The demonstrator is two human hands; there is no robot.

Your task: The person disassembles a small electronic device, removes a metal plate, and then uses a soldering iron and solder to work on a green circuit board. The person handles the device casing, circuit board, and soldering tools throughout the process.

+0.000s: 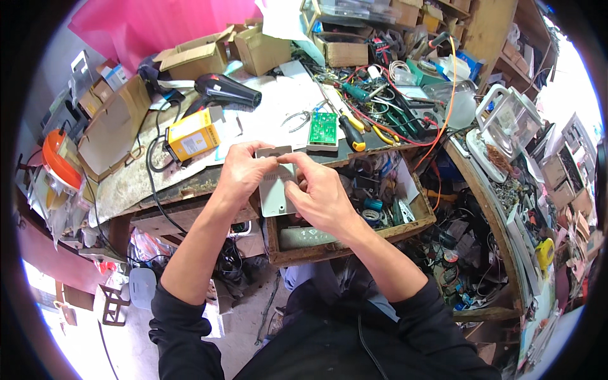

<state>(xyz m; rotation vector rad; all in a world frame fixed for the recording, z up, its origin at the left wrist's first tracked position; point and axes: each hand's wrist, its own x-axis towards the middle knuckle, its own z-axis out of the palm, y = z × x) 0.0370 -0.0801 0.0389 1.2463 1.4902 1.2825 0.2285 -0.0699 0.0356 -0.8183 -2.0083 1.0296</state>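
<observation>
Both hands hold a grey plastic casing (274, 195) with vent slots, over the open drawer at the bench's front edge. My left hand (244, 172) is closed round its left side, near the top. Against the upper right of the casing, my right hand (320, 193) has its index finger stretched to the top edge and its other fingers curled; whether they pinch something small is hidden. Just beyond the hands, a green circuit board (323, 128) lies in a light grey shell (322, 148) on the bench.
The pulled-out wooden drawer (354, 234) holds tape and small parts. On the bench lie a yellow box (192, 134), a black heat gun (228, 90), a yellow-and-black screwdriver (352, 134) and tangled cables. An orange cable (453, 88) arches at the right. Crowded shelves stand further right.
</observation>
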